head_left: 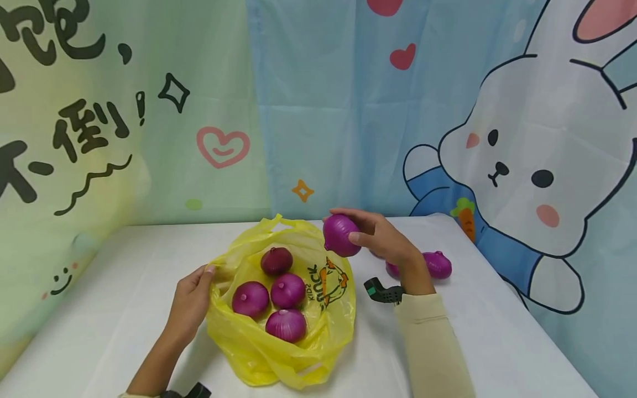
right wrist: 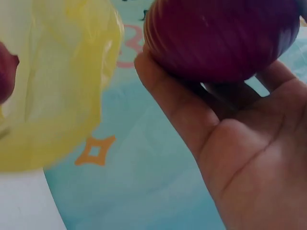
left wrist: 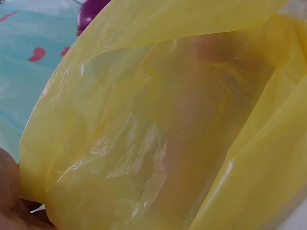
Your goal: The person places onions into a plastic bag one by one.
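A yellow plastic bag (head_left: 318, 359) lies open on the table, with several purple onions (head_left: 250, 299) inside it. My left hand (head_left: 191, 301) pinches the bag's left rim between thumb and fingers. In the left wrist view the stretched yellow film (left wrist: 120, 158) fills most of the frame, with part of the thumb at its lower left. My right hand (head_left: 383, 237) holds a purple onion (head_left: 340, 235) above the bag's upper right rim. The right wrist view shows that same onion (right wrist: 220, 38) in the fingers, with the bag to its left.
More purple onions (head_left: 438, 265) lie on the white table (head_left: 497, 331) behind and right of my right wrist, partly hidden by it. A printed curtain (head_left: 318, 110) with a rabbit and hearts hangs along the table's far and right sides.
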The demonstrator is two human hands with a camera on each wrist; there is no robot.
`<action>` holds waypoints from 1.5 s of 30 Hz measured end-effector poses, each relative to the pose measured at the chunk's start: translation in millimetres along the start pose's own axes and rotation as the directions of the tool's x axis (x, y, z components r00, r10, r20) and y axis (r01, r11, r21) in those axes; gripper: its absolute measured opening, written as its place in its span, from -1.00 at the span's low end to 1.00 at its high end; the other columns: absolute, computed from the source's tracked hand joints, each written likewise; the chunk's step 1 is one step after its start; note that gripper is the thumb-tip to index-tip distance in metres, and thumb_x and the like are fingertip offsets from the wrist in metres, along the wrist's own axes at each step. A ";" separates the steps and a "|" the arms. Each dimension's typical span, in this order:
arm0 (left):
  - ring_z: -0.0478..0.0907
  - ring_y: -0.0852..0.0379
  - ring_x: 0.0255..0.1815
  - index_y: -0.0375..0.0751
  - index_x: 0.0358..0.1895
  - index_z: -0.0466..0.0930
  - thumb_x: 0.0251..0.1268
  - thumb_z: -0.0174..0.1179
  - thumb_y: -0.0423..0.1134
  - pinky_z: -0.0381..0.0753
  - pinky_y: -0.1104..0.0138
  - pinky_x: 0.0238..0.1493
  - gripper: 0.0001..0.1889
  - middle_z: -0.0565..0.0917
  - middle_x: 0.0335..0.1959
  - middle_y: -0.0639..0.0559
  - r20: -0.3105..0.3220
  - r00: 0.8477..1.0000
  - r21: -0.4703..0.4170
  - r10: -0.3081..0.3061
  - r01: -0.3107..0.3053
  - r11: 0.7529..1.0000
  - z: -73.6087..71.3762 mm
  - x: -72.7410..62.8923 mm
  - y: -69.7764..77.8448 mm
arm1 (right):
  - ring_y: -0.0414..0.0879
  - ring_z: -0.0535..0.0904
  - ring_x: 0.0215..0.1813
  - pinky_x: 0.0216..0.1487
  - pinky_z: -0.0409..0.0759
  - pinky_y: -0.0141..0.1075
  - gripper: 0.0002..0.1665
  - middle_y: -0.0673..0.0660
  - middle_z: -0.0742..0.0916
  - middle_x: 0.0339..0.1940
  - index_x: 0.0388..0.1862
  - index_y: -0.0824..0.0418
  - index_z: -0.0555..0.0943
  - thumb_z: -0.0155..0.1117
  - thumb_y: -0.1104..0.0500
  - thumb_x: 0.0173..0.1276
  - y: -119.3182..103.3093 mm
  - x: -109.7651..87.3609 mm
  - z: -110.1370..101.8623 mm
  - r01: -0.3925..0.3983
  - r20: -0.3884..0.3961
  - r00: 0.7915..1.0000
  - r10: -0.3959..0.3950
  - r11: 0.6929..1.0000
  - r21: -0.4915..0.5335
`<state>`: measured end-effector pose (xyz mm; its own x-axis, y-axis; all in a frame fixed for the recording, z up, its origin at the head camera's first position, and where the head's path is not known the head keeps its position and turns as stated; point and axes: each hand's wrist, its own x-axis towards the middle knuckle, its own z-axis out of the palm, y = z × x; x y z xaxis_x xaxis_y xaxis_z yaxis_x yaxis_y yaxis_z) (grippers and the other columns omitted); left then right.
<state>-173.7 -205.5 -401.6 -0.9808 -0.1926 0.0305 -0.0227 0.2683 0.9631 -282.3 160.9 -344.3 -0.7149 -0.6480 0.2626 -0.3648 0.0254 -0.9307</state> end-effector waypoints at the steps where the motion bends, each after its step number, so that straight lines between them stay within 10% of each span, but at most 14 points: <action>1: 0.43 0.22 -0.48 -0.40 0.16 0.49 0.60 -0.19 -0.07 0.50 0.42 -0.40 -0.54 0.51 -0.38 -0.05 -0.003 1.000 -0.001 0.000 0.000 1.000 0.0 0.3 -0.1 | 0.13 0.46 0.24 0.06 0.57 -0.05 -0.34 0.22 0.52 0.30 0.44 0.19 0.34 0.22 0.14 0.39 -1.4 2.4 2.0 0.011 0.025 1.000 -0.011 1.000 0.020; 16: 0.45 0.18 -0.48 -0.41 0.05 0.53 0.59 -0.17 -0.04 0.53 0.40 -0.40 -0.54 0.51 -0.39 -0.12 -0.015 0.999 0.000 0.046 -0.046 0.999 -1.3 -2.3 0.7 | 0.12 0.50 0.19 0.05 0.57 0.01 -0.07 0.26 0.54 0.25 0.40 0.38 0.31 0.34 -0.19 0.28 1.2 45.6 42.3 0.061 0.301 0.950 -0.087 0.993 0.097; 28: 0.46 0.18 -0.49 -0.39 0.05 0.54 0.59 -0.17 -0.04 0.53 0.40 -0.40 -0.55 0.51 -0.41 -0.09 -0.019 0.999 -0.002 0.031 -0.031 1.000 -2.0 -1.4 1.0 | -0.08 0.48 0.22 0.17 0.50 -0.14 -0.31 0.01 0.57 0.24 0.39 0.22 0.41 0.25 -0.05 0.38 23.8 81.0 93.0 0.076 0.458 0.887 -0.049 0.996 -0.042; 45: 0.46 0.19 -0.48 -0.40 0.00 0.54 0.59 -0.18 -0.02 0.52 0.40 -0.43 -0.53 0.51 -0.41 -0.09 -0.021 0.999 -0.016 0.038 -0.038 0.999 -1.8 0.5 -0.2 | -0.15 0.57 0.03 0.03 0.56 -0.29 -0.42 0.02 0.62 0.10 0.35 0.11 0.48 0.30 0.11 0.36 53.7 100.7 123.7 -0.057 0.262 0.960 0.101 0.984 -0.171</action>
<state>-173.9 -207.4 -401.2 -0.9767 -0.2021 0.0728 0.0180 0.2608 0.9652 -300.1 2.8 -399.3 -0.5665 -0.8190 0.0914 -0.4204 0.1919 -0.8868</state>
